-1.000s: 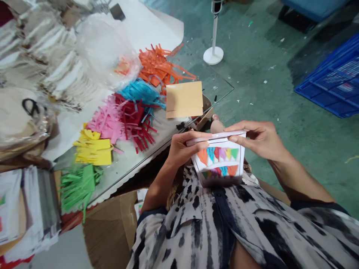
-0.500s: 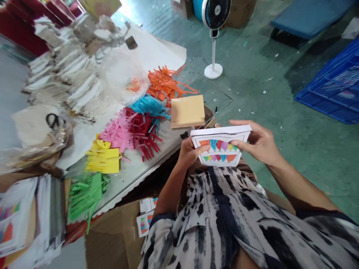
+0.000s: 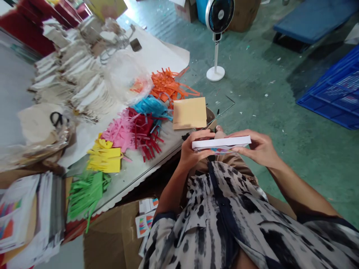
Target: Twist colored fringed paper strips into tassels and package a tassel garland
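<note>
Both hands hold a thin stack of white printed cards point(image 3: 221, 142) over my lap, seen almost edge-on. My left hand point(image 3: 193, 149) grips its left end, thumb on top and fingers below. My right hand point(image 3: 256, 147) pinches the right end the same way. A sliver of coloured print shows under the stack's front edge. To the left, on a glass table point(image 3: 131, 175), lie piles of cut paper fringe: orange point(image 3: 168, 84), blue point(image 3: 151, 106), dark red point(image 3: 144, 130), pink point(image 3: 119, 130), yellow point(image 3: 105, 157) and green point(image 3: 86, 190).
A tan card stack point(image 3: 190, 113) lies at the table's near corner. Stacks of printed sheets point(image 3: 28, 213) are at left, a cardboard box point(image 3: 117, 231) with printed cards below the table. A standing fan point(image 3: 217, 41) and a blue crate point(image 3: 333, 93) are on the green floor.
The card stack has tipped from showing its printed face to lying nearly flat, edge towards me. The view has lifted, bringing the fan head into sight.
</note>
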Demonstrator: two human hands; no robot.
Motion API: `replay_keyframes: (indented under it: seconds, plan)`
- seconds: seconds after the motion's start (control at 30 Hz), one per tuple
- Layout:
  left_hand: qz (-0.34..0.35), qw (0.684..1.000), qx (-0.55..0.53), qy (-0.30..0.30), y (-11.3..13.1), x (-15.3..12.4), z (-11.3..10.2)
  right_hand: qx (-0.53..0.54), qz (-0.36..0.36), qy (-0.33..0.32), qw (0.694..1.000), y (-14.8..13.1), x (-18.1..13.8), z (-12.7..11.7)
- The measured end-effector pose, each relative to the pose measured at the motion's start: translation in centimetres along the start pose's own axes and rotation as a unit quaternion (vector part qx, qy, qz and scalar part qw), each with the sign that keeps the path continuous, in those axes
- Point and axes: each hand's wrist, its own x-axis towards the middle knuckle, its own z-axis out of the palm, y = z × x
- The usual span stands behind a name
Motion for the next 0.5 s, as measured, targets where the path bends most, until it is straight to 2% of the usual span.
replay_keyframes:
  seconds: [0.13,0.27,0.37,0.43,0.5]
  plan:
    - [0.042,0.994,0.098,0.025,1.1,-0.1,0.7,0.003,-0.037,-0.014,0.999,-0.4,0.0,-0.6]
    - [0.014,0.988,0.148,0.042,1.5,-0.2,1.2,-0.087,-0.102,-0.011,0.991,-2.0,0.3,-0.9]
    - [-0.036,0.991,0.121,0.033,1.1,0.2,1.2,-0.139,-0.076,0.006,0.987,-2.6,0.6,-0.8]
    - [-0.082,0.993,0.076,0.026,0.5,0.5,0.9,-0.113,-0.040,0.018,0.993,-2.3,0.8,-0.7]
    - [-0.126,0.992,0.019,0.014,-0.3,0.8,0.4,-0.063,0.001,0.003,0.998,-1.8,0.8,-0.8]
